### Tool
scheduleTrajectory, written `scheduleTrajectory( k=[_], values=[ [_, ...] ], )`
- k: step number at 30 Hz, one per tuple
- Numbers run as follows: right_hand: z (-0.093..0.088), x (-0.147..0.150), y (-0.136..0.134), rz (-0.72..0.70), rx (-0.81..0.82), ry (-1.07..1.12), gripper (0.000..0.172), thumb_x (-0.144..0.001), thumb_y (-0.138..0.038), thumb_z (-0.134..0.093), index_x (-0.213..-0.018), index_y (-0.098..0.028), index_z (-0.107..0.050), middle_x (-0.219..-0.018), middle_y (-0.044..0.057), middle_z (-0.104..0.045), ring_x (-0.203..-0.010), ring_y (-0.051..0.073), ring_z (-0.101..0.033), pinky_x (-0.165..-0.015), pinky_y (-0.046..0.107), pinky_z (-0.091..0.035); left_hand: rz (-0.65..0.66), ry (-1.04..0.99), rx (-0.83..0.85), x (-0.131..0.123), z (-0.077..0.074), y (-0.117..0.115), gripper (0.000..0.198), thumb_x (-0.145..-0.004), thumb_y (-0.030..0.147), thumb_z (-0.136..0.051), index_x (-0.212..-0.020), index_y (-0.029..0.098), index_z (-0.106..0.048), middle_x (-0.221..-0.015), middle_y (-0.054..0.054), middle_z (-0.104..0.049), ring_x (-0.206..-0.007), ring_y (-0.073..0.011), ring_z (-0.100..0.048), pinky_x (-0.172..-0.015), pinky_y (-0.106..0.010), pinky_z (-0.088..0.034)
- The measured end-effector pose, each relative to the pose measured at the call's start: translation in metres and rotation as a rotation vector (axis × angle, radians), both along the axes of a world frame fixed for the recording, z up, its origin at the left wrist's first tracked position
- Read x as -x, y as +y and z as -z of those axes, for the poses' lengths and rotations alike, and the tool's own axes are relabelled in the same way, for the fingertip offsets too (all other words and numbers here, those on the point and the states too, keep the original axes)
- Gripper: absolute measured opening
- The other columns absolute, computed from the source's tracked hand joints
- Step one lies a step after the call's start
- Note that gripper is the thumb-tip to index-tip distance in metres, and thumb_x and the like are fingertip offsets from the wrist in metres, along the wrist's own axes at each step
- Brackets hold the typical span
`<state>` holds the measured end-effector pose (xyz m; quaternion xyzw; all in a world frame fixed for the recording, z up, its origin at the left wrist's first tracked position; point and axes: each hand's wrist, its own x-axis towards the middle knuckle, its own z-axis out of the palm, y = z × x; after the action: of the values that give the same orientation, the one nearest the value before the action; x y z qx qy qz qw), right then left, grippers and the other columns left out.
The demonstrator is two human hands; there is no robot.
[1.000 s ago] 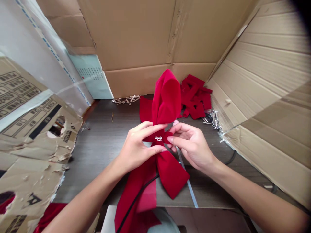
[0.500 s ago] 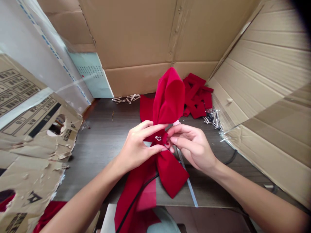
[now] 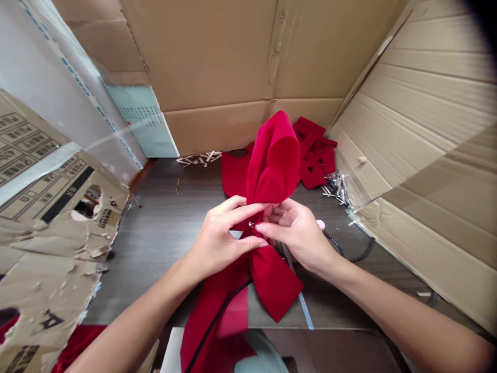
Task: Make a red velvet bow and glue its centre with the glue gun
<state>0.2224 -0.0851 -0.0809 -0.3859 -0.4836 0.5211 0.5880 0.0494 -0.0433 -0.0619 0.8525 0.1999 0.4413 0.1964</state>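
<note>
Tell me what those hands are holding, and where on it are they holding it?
The left hand and the right hand are both pinching a red velvet bow at its narrow middle, just below the big top loop.

We are seeing a deep red velvet bow point(image 3: 274, 160) against the dark grey wood grain of the tabletop point(image 3: 155, 259). Matching red fabric scraps point(image 3: 314, 173) are lying by its far edge, plain tan cardboard point(image 3: 217, 52) is rising behind, and a pale green calendar point(image 3: 142, 122) is showing rows of small dark print.
</note>
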Motion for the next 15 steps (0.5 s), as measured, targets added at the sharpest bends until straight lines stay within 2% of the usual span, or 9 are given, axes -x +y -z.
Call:
scheduleTrajectory(
  k=[7,12,15],
  values=[
    [-0.0001,0.0044,-0.0001,0.033,0.017,-0.042,0.026,-0.07,-0.026,-0.082,-0.082,-0.019,-0.06,-0.078,0.0,-0.066,-0.072,0.013,-0.063,-0.067,0.026,-0.053,0.004,0.0,0.042,-0.0014,-0.0015,-0.0041,0.052,-0.07,0.036,-0.084,-0.117,0.018,-0.071,-0.099,-0.008,-0.068,-0.087,-0.0179,-0.065,-0.072,-0.026,-0.055],
    [-0.0029,-0.0013,0.0,-0.073,0.109,0.063,0.024,-0.072,-0.027,-0.08,-0.084,-0.017,-0.061,-0.064,-0.002,-0.063,-0.052,0.011,-0.057,-0.045,0.021,-0.042,0.02,-0.03,0.128,0.0003,-0.0034,-0.0036,0.042,-0.08,0.028,-0.076,-0.12,0.02,-0.07,-0.101,-0.007,-0.069,-0.091,-0.0173,-0.065,-0.08,-0.028,-0.054],
    [-0.0052,-0.005,0.0,-0.145,0.102,0.158,0.019,-0.076,-0.026,-0.075,-0.086,-0.016,-0.062,-0.061,-0.001,-0.064,-0.051,0.012,-0.058,-0.044,0.021,-0.041,0.032,-0.044,0.188,0.0013,-0.0041,-0.002,0.043,-0.081,0.03,-0.076,-0.122,0.02,-0.069,-0.103,-0.008,-0.069,-0.094,-0.0184,-0.065,-0.082,-0.029,-0.053]
  ],
)
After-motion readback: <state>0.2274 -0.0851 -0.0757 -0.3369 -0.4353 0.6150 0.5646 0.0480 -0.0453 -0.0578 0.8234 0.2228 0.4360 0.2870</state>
